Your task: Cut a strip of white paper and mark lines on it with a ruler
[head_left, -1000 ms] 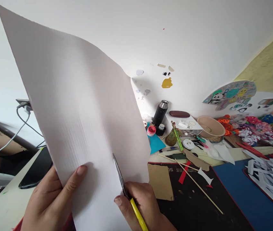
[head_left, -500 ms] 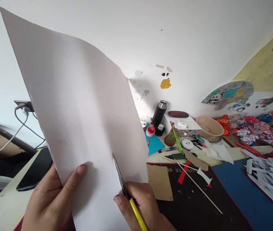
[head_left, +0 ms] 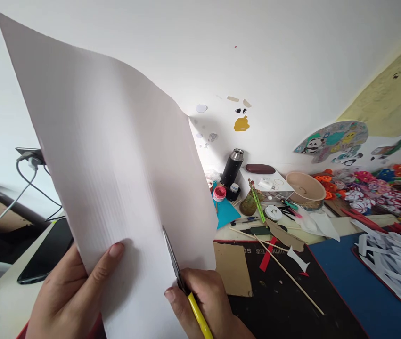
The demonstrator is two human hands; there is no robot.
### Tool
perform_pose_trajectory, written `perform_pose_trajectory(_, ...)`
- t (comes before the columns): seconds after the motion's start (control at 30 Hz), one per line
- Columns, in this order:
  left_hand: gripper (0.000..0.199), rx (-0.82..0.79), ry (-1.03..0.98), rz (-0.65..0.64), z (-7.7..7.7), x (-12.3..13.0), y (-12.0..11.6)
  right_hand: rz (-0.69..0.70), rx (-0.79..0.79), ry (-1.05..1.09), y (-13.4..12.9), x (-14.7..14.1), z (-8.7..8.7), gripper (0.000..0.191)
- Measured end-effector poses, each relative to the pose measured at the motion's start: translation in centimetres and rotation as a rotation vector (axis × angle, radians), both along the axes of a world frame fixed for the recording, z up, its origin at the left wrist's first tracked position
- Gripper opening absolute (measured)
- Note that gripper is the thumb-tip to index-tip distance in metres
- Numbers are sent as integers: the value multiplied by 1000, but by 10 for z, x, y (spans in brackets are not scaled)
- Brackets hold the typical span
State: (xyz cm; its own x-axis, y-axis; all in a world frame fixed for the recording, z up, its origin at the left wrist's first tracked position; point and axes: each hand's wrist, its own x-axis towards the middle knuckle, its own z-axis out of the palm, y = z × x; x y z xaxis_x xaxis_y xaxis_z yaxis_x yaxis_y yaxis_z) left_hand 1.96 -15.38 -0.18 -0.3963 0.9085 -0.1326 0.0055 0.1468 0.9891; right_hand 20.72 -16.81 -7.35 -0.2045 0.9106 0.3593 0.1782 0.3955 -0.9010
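Observation:
A large white sheet, curved and faintly ribbed like thin card, stands upright in front of me. My left hand grips its lower left edge, thumb on the near face and fingers behind. My right hand is closed round yellow-handled scissors. The dark metal blade points up and lies against the sheet, right of its middle. Whether the second blade is behind the sheet is hidden. The sheet's bottom runs out of view.
On a dark mat lie a brown cardboard piece, thin sticks and scraps. White paper strips fill a tray at right. A black flask, a beige bowl and colourful flowers stand behind; a phone lies left.
The whole view has shifted slightly, so most things sit a little further left. Both hands, the sheet and the scissors keep nearly the same positions relative to each other.

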Motion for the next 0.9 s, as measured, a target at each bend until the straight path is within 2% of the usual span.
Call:
perform_pose_trajectory(0.27, 72, 13, -5, 26, 3, 3, 0, 4, -16, 2, 0, 1, 2, 41)
perform_pose_trajectory(0.53, 78, 7, 10, -5, -18, -17, 6, 14, -36, 5, 0, 1, 0, 42)
perform_pose_trajectory(0.9, 81, 0, 26, -35, -29, -27, 10, 10, 1, 26, 0, 1, 1, 38)
